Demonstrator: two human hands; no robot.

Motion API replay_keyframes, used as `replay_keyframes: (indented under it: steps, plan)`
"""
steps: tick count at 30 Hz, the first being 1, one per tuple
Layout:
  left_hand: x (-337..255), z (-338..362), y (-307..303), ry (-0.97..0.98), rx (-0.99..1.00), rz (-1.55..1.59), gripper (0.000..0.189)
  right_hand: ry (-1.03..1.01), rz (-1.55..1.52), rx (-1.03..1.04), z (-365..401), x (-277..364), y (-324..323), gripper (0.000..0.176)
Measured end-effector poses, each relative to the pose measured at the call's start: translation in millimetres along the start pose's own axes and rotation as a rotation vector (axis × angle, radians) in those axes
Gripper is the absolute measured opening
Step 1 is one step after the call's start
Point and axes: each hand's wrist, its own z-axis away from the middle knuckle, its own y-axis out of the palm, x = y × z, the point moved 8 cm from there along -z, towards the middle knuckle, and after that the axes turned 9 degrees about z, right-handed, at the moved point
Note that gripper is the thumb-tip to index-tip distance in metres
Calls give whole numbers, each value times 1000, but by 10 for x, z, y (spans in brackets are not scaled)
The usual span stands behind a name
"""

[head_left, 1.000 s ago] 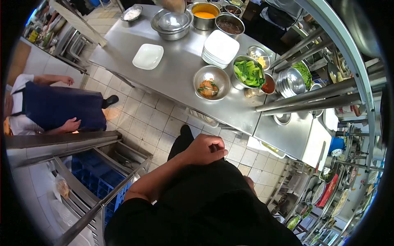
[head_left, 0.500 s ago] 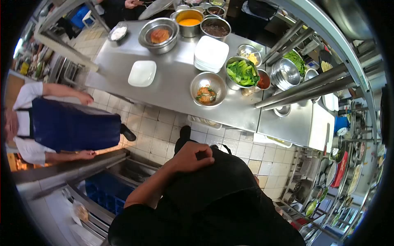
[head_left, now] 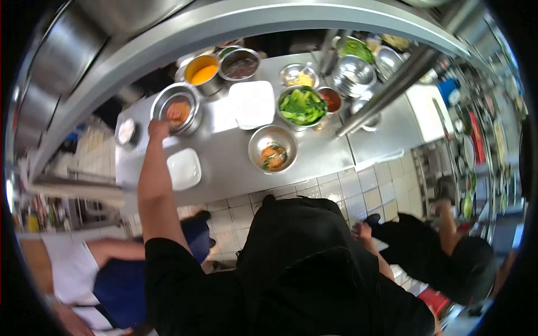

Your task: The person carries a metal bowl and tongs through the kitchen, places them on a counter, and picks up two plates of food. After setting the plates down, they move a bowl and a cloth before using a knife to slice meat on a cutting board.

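Note:
My left hand (head_left: pixel 158 130) reaches across the steel table, fingers closed at the near-left rim of a metal bowl (head_left: pixel 191 102). Inside that bowl lies orange-red food (head_left: pixel 177 113). Just below my left forearm's reach is a white square dish (head_left: pixel 184 169). A second steel bowl (head_left: pixel 254 147), holding orange food with green bits (head_left: pixel 274 156), stands near the table's front edge. My right hand (head_left: pixel 363 229) hangs low by my right side, away from the table; its fingers are too small and partly hidden to read.
Stacked white plates (head_left: pixel 251 104), a pot of leafy greens (head_left: pixel 302 107), an orange-liquid pot (head_left: pixel 203 73) and a dark-filled pot (head_left: pixel 240 64) crowd the table. A steel post (head_left: pixel 386 89) and overhead shelf edge (head_left: pixel 291 14) frame it. People stand left, in a blue apron (head_left: pixel 120 288), and right, in black (head_left: pixel 431 252).
My left hand has gone from in front of my body to the metal bowl at the left. The view has shifted closer to the table, and a person in black now shows at right.

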Motion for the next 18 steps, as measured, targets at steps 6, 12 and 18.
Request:
replay_keyframes:
  steps: [6,12,18]
  plan:
    - [-23,70,57,-275,2,919,22,-334,120,-291,931,1038,696,17]
    - [63,127,-162,134,23,830,18,-479,122,-300,1388,1723,1234,16]
    - [-1105,1497,-540,-113,-9,1126,12,-755,199,192,2289,2892,2517,17]
